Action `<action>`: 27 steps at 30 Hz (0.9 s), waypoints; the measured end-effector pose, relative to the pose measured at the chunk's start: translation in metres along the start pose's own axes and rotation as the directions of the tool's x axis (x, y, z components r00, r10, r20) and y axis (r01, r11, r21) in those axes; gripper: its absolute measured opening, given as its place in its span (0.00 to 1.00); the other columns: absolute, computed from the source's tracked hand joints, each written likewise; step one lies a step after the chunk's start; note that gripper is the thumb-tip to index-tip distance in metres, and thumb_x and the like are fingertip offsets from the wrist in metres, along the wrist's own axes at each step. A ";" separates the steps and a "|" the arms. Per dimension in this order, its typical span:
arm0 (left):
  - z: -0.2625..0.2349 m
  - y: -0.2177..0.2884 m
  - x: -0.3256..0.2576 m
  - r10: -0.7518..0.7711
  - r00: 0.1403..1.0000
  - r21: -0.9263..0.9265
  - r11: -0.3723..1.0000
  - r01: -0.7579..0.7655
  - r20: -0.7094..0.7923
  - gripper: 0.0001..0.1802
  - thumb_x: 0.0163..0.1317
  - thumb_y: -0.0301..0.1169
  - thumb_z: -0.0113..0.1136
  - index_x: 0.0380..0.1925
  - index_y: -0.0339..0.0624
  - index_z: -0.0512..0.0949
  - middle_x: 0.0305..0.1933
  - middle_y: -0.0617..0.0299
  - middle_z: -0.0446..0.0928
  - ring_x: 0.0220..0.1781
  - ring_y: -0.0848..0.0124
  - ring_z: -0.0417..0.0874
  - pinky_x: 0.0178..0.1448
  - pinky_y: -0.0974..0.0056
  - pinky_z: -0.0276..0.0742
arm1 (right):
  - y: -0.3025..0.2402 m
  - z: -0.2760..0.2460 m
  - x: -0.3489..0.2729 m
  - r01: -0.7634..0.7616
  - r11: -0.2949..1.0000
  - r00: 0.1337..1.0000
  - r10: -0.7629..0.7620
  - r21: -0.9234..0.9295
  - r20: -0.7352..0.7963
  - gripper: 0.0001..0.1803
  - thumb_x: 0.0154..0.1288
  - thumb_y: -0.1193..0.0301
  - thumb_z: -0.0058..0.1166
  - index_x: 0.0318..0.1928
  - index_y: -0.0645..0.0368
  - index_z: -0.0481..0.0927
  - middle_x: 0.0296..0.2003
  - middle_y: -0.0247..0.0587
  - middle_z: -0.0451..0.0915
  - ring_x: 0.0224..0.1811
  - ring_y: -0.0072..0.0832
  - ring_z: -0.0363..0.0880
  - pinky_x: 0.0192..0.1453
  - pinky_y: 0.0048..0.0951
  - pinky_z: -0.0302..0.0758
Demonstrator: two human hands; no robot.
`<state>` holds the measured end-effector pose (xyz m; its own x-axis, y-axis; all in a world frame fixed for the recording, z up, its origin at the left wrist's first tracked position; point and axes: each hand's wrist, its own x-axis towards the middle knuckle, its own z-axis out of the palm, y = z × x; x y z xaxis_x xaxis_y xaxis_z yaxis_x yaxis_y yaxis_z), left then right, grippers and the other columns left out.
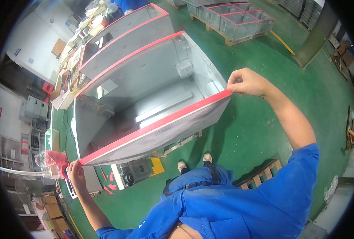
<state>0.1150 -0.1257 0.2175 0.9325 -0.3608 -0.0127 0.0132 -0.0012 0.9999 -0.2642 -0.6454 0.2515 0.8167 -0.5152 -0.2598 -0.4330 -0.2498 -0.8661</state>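
Red strip (153, 128): lies along the near top rim of a grey metal box (133, 73), running from near left corner to near right corner. Box is open at the top, set aslant before the person, right end farther away than left.

Right hand (246, 82): at the near right corner, on the strip's end. Thumb and forefinger closed together in a pinch, apparently on the strip; other fingers curled in toward the palm. Knuckles up, wrist slightly bent. Arm reaches well out to the side, elbow bent, forearm slanting from the blue sleeve (288, 171) up and inward to the corner.

Left hand (76, 177): at the near left corner, on the opposite end of the strip. Fingers bunched and bent, fingertips touching the corner; gap between thumb and fingers small. I cannot tell whether it grips the strip or only presses it. Forearm rises from the lower edge, leaning left, nearly straight at the wrist.

Hands are well apart, one at each end of the near rim, the right higher in view.

Surroundings: second grey box (131, 44) just beyond the first, its rim also edged red. Red roll (56, 158) in clear plastic near the left hand. Red scraps (112, 187) below the box. Green floor (260, 131) all round.
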 end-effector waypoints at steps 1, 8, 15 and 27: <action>0.001 0.000 0.000 -0.005 1.000 0.003 1.000 0.005 -0.019 0.03 0.56 0.25 0.55 0.27 0.37 0.74 0.22 0.70 0.69 0.20 0.87 0.61 0.21 0.83 0.52 | 0.000 0.000 0.000 -0.001 1.000 1.000 0.001 -0.003 -0.001 0.08 0.49 0.71 0.56 0.27 0.63 0.75 0.22 0.35 0.74 0.23 0.19 0.69 0.26 0.19 0.67; -0.011 -0.013 0.006 0.136 0.990 0.206 0.970 -0.126 -0.034 0.03 0.56 0.25 0.56 0.26 0.38 0.74 0.23 0.71 0.70 0.21 0.88 0.61 0.21 0.83 0.52 | 0.001 0.000 0.001 0.023 1.000 1.000 -0.023 0.001 0.008 0.08 0.50 0.71 0.56 0.27 0.63 0.75 0.23 0.35 0.74 0.22 0.19 0.69 0.25 0.19 0.67; -0.015 -0.018 0.005 0.250 0.968 0.349 0.906 -0.237 0.009 0.02 0.55 0.25 0.56 0.26 0.39 0.74 0.23 0.72 0.68 0.22 0.87 0.62 0.23 0.82 0.52 | 0.000 0.003 0.001 0.039 0.999 0.999 -0.038 0.015 -0.027 0.08 0.49 0.72 0.55 0.27 0.65 0.75 0.20 0.35 0.73 0.19 0.18 0.68 0.22 0.20 0.64; -0.002 -0.002 -0.004 0.085 0.995 0.094 0.992 -0.079 -0.059 0.01 0.55 0.24 0.56 0.28 0.40 0.75 0.25 0.71 0.71 0.23 0.87 0.66 0.23 0.84 0.58 | -0.008 0.007 -0.003 -0.004 1.000 0.998 0.003 -0.013 -0.063 0.07 0.50 0.72 0.55 0.26 0.64 0.74 0.18 0.33 0.72 0.18 0.17 0.66 0.22 0.18 0.62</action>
<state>0.1121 -0.1225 0.2152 0.9501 -0.3037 0.0717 -0.0944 -0.0608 0.9937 -0.2606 -0.6363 0.2565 0.7896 -0.5668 -0.2352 -0.4414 -0.2583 -0.8593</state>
